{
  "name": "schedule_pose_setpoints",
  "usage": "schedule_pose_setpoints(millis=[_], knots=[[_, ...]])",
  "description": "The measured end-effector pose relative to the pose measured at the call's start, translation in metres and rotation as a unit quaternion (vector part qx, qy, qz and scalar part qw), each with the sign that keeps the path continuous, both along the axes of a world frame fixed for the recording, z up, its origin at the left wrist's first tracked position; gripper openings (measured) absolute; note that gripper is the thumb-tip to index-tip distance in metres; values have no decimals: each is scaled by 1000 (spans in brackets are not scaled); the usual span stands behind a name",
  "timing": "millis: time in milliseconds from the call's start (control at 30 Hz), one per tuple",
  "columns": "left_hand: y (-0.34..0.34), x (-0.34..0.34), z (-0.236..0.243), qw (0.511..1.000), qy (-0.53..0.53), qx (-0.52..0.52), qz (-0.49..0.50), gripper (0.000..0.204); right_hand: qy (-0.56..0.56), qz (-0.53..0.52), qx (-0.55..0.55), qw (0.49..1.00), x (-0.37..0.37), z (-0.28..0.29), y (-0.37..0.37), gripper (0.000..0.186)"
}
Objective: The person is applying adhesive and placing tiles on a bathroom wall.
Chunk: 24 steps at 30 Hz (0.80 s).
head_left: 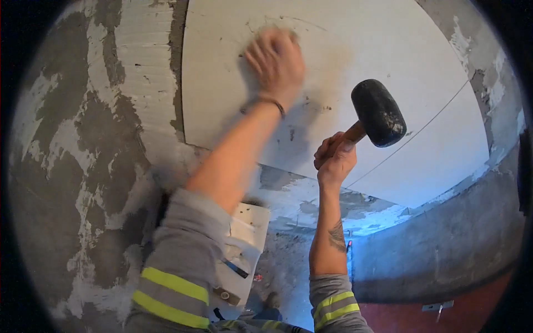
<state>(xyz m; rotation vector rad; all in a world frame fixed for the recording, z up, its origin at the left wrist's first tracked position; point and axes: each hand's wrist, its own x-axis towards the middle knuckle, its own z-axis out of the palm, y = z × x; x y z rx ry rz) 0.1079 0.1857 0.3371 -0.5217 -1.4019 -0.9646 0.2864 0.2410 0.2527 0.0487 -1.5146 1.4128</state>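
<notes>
My left hand (pixel 276 62) presses flat against a large white wall tile (pixel 355 50), fingers spread, blurred by motion. My right hand (pixel 335 157) grips the wooden handle of a black rubber mallet (pixel 378 112), whose head is raised just in front of the tile, to the right of my left wrist. Both forearms come up from grey sleeves with yellow reflective bands.
Rough grey wall with combed adhesive (pixel 83 139) lies left of the tile. A second white tile (pixel 444 150) adjoins at the right along a thin seam. Below are patchy mortar (pixel 311 205), a concrete base (pixel 444 250) and a reddish floor (pixel 444 316).
</notes>
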Motion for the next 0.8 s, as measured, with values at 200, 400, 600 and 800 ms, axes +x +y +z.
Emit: schedule_pose_setpoints(millis=[200, 400, 600, 800], knots=[[9, 30, -10, 998, 12, 0, -67, 41, -56, -6, -48, 997, 14, -10, 21, 65], [16, 27, -20, 999, -4, 3, -51, 41, -76, -32, 14, 997, -5, -30, 32, 51], [31, 41, -5, 999, 1, 5, -46, 35, -63, -104, 105, 987, -7, -56, 82, 36], [16, 27, -10, 997, -66, -26, 11, 31, -3, -88, 97, 991, -4, -57, 58, 35]])
